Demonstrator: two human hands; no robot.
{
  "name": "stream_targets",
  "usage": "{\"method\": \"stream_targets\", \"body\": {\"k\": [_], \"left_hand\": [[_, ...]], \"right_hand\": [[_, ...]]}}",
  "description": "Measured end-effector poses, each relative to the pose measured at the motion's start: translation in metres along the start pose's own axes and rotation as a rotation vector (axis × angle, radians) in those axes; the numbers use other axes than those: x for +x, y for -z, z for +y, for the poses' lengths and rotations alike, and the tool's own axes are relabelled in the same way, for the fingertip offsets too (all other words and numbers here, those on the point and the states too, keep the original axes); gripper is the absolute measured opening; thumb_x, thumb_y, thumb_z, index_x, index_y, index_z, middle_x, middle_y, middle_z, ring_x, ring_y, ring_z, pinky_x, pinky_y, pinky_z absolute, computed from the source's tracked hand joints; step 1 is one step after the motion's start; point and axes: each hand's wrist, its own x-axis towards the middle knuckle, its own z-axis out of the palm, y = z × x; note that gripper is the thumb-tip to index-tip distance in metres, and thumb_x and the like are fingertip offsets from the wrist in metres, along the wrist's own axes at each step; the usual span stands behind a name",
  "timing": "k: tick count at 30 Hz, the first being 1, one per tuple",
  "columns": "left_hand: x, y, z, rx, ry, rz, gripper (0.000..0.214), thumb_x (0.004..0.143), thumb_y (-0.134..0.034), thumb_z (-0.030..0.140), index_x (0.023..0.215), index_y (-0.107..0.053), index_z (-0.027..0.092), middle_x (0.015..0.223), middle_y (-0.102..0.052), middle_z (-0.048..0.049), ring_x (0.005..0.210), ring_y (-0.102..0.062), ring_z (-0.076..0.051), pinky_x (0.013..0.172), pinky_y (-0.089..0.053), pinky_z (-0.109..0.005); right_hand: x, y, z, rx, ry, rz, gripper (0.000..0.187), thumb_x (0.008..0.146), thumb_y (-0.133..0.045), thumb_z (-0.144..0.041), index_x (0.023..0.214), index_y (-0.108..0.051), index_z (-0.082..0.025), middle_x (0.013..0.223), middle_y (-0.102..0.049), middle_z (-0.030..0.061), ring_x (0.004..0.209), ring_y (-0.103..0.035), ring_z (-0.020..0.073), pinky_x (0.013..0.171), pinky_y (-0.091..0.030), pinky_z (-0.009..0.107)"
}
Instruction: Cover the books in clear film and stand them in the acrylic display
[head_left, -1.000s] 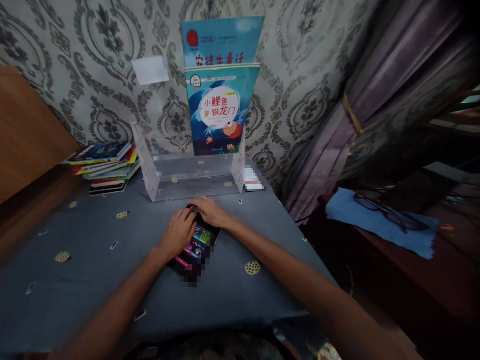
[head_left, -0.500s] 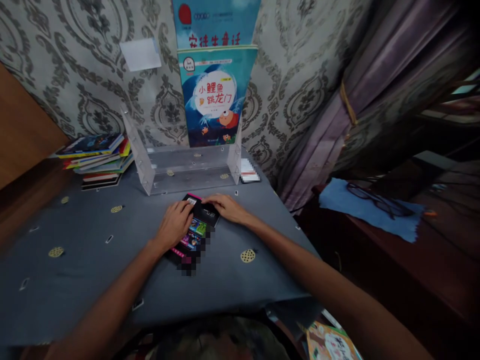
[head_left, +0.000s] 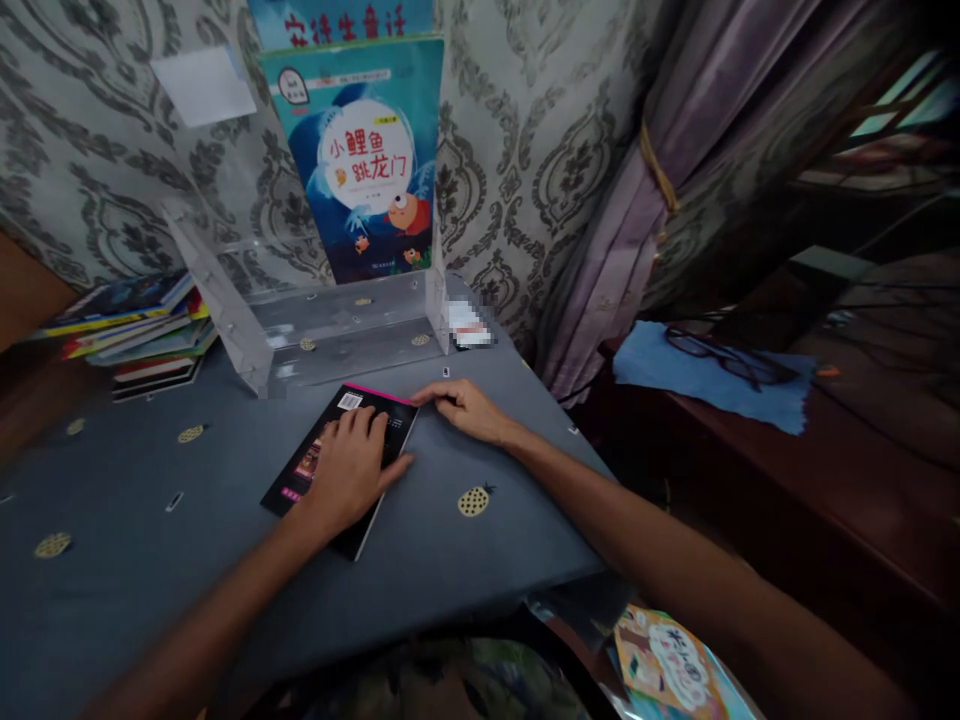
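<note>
While the left hand (head_left: 349,470) lies spread and open on top of a black paperback (head_left: 289,490), not gripping it, the book sits back cover up beneath that palm at centre frame, on the grey tablecloth (head_left: 150,520) below the clear acrylic stand (head_left: 345,340); the right hand (head_left: 465,410), loosely curled and holding nothing, rests just beside the book's upper right corner.
</note>
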Motion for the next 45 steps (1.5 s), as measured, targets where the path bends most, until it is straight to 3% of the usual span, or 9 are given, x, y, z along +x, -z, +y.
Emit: {"method": "stream_targets", "body": {"k": [5, 14, 21, 28, 35, 45], "left_hand": [[0.004, 0.005, 0.014, 0.079, 0.017, -0.036, 0.048, 0.097, -0.051, 0.045, 0.127, -0.058, 0.008, 0.13, -0.064, -0.0213, 0.118, -0.06, -0.036, 0.094, -0.052, -0.05], [0.001, 0.005, -0.009, 0.062, -0.217, -0.07, 0.044, 0.096, -0.049, 0.03, 0.131, -0.058, 0.004, 0.136, -0.061, -0.0241, 0.127, -0.059, -0.033, 0.101, -0.052, -0.048], [0.009, 0.011, 0.0, 0.097, -0.158, -0.107, 0.036, 0.096, -0.052, 0.03, 0.119, -0.064, 0.004, 0.128, -0.066, -0.0257, 0.121, -0.064, -0.035, 0.094, -0.056, -0.047], [0.011, 0.011, 0.004, 0.16, -0.184, -0.098, 0.034, 0.097, -0.051, 0.029, 0.115, -0.066, 0.004, 0.123, -0.069, -0.0247, 0.116, -0.067, -0.034, 0.094, -0.057, -0.045], [0.011, 0.013, 0.01, 0.205, -0.228, -0.099, 0.031, 0.099, -0.045, 0.025, 0.105, -0.067, 0.004, 0.11, -0.073, -0.0235, 0.104, -0.072, -0.033, 0.083, -0.061, -0.044], [0.009, 0.012, 0.005, 0.151, -0.249, -0.058, 0.031, 0.1, -0.04, 0.02, 0.111, -0.065, 0.005, 0.108, -0.073, -0.0222, 0.103, -0.072, -0.032, 0.082, -0.061, -0.045]], "right_hand": [[-0.001, 0.0, 0.0, 0.081, -0.007, 0.047, 0.051, 0.078, -0.041, 0.002, 0.112, -0.074, -0.017, 0.101, -0.077, 0.0054, 0.097, -0.071, 0.0155, 0.094, -0.055, 0.033], [-0.003, -0.004, -0.008, 0.174, -0.036, 0.0, 0.047, 0.078, -0.044, 0.001, 0.112, -0.071, -0.016, 0.091, -0.074, 0.0044, 0.075, -0.068, 0.0119, 0.076, -0.054, 0.029], [-0.006, -0.003, -0.016, 0.197, -0.048, -0.014, 0.047, 0.077, -0.041, 0.002, 0.108, -0.073, -0.014, 0.087, -0.073, 0.0049, 0.076, -0.066, 0.0125, 0.074, -0.054, 0.027], [-0.005, -0.006, -0.015, 0.241, -0.045, 0.017, 0.046, 0.076, -0.041, 0.003, 0.104, -0.073, -0.014, 0.084, -0.073, 0.0038, 0.072, -0.065, 0.0109, 0.069, -0.053, 0.024], [-0.005, -0.007, -0.017, 0.217, -0.027, 0.028, 0.044, 0.077, -0.042, 0.001, 0.104, -0.074, -0.012, 0.085, -0.073, 0.0055, 0.073, -0.064, 0.0122, 0.07, -0.053, 0.026], [-0.006, -0.007, -0.022, 0.176, -0.059, 0.03, 0.048, 0.075, -0.043, 0.002, 0.109, -0.073, -0.013, 0.088, -0.073, 0.0046, 0.069, -0.061, 0.0105, 0.07, -0.05, 0.025]]}}
